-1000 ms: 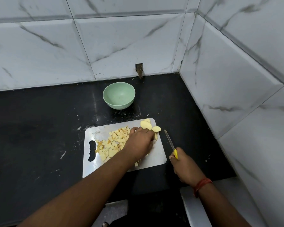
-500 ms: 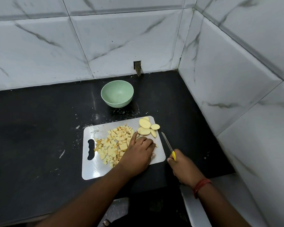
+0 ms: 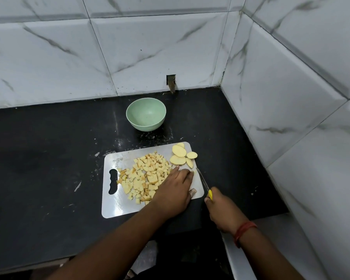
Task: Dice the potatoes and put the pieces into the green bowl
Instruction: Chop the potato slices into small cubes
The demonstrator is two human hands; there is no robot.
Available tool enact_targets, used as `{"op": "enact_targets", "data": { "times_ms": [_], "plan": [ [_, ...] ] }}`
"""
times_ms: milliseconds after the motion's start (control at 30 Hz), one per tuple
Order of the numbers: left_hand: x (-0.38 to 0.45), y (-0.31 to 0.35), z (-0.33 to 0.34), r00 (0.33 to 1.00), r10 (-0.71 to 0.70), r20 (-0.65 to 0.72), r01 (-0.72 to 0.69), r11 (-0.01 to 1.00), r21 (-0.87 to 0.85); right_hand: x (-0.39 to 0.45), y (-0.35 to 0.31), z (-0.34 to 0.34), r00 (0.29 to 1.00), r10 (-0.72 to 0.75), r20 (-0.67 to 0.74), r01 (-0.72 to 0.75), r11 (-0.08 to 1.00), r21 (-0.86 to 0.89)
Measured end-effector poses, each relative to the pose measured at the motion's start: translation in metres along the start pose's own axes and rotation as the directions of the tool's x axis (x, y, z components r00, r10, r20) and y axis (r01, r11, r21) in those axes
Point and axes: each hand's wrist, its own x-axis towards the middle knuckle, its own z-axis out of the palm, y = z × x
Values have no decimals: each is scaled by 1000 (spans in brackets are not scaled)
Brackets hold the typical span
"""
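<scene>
Knife gripped in right hand, left hand flat, fingers straight, against diced potato.

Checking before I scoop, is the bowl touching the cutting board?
Apart. The head view shows a strip of black counter between the bowl and the far edge of the cutting board.

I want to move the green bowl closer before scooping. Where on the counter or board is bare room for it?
The black counter left of the cutting board is open, and so is the strip between the green bowl and the board's far edge. The board is crowded: diced potato mid-board, potato slices at its far right corner, left hand beside them, knife along the right edge.
</scene>
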Motion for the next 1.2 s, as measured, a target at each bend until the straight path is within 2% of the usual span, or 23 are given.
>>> {"op": "enact_targets", "data": {
  "times_ms": [167, 400, 533, 667, 800, 967, 1200],
  "plan": [
    [-8, -3, 4, 998, 64, -10, -64, 996, 70, -3, -6, 4, 1000, -4, 12, 5, 997, -81],
    [-8, -4, 2, 990, 139, 3, -138, 988, 72, -10, -7, 2, 1000, -9, -22, 6, 991, -130],
    [-9, -6, -1, 997, 81, -14, -81, 997, 17, -11, -5, -2, 999, -7, -36, 2, 992, -124],
    [-2, -7, 0, 997, 64, 42, -66, 996, 63, -11, -4, -4, 999, -10, -36, 6, 993, -115],
    [0, -2, 0, 999, 40, -4, -40, 995, 96, -12, -4, -4, 999, -12, -32, 8, 992, -123],
    [-4, 0, 3, 999, 48, 7, -48, 993, 109, -11, -2, -4, 1000, -9, -25, 5, 991, -133],
    [-5, -9, -1, 994, 58, 89, -66, 994, 89, -10, -3, -4, 1000, -13, 7, 14, 988, -154]
  ]
}}
